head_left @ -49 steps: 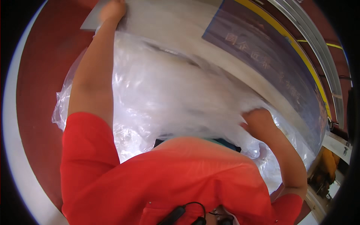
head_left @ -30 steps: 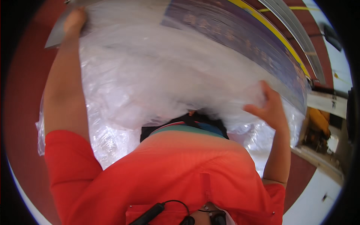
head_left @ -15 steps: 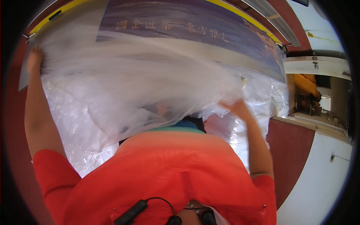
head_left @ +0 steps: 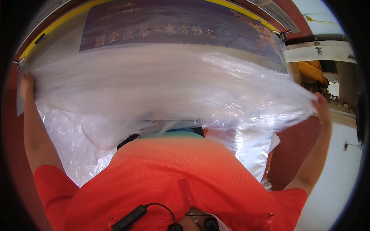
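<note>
A large sheet of clear plastic film point(head_left: 165, 82) is stretched wide between my two hands in front of my body. My left hand point(head_left: 27, 86) is closed on its edge at the far left. At the right, my right hand point(head_left: 320, 104) pinches the other end, where the film gathers into a taut point. Under and beyond the film lies a dark purple printed panel point(head_left: 154, 23) with gold lettering and a floral pattern at its right, set on a grey surface point(head_left: 73, 32). More crumpled clear film point(head_left: 67, 140) hangs below, close to my body.
A yellow bar point(head_left: 58, 21) runs along the far edge, with metal clips at its ends. To the right are a white wall point(head_left: 339, 161) and an opening with an orange machine point(head_left: 311, 72) beyond it. Dark red floor point(head_left: 293, 154) shows at the right.
My right hand has swung outward to the right, drawing the film wide and taut. My left hand has moved slightly left and down. More of the panel's left part shows.
</note>
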`<state>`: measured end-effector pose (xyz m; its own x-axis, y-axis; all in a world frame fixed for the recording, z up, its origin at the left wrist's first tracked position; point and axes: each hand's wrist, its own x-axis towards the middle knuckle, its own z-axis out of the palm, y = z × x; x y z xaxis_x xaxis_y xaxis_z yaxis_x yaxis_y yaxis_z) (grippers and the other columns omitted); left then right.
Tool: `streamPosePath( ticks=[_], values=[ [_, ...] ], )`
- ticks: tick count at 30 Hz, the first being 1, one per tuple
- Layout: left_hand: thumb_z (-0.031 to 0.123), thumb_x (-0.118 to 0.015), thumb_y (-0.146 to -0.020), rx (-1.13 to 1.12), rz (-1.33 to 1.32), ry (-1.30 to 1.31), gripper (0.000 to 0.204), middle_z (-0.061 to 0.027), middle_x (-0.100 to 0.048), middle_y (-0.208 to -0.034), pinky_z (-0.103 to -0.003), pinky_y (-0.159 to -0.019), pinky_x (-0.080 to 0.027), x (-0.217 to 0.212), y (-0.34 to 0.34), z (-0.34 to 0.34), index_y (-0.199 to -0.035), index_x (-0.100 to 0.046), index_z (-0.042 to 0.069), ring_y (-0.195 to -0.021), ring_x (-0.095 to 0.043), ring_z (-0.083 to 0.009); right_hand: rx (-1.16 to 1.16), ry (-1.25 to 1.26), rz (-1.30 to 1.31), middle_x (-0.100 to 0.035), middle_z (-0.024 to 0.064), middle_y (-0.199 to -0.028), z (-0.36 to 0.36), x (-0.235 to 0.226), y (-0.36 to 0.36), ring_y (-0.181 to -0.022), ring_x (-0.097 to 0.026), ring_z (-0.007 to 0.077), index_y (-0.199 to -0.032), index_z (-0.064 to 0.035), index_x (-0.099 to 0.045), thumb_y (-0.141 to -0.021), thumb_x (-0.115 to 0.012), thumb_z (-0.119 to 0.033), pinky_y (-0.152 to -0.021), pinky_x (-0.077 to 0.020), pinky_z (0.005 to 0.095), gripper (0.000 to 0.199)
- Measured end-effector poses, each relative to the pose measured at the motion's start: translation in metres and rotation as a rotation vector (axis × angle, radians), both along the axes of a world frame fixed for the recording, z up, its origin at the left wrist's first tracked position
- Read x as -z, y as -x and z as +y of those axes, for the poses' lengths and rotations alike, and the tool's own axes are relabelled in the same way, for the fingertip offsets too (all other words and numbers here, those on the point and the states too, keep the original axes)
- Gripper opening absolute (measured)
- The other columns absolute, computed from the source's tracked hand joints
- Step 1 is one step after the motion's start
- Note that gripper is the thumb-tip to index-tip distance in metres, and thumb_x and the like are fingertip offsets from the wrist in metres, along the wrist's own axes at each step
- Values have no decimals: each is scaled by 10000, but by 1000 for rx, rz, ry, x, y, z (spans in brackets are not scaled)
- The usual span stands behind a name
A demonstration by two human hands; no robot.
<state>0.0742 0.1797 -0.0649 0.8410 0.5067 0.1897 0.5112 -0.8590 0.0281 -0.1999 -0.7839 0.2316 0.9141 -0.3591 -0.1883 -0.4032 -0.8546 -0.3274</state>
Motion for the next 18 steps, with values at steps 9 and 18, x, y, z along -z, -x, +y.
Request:
streamPosePath(
  ticks=[9,18],
  values=[
    [387,-298,-822,10,-126,-101,429,-218,-499,-1001,-446,-780,-373,-5,16,23,-991,-471,34,-929,-468,-381,-280,972,-388,-494,110,-1019,64,104,-53,-958,-443,220,-899,-51,-562,-759,-445,-320,-846,-321,317,325],
    [417,-289,-827,-41,-59,-22,416,-198,-520,-957,-451,-744,-377,-14,25,-25,-933,-478,63,-897,-474,-390,481,-197,182,-541,33,-691,-87,65,-26,-572,-490,130,-860,-50,-497,-706,-511,-201,-527,-400,276,216]
  ],
)
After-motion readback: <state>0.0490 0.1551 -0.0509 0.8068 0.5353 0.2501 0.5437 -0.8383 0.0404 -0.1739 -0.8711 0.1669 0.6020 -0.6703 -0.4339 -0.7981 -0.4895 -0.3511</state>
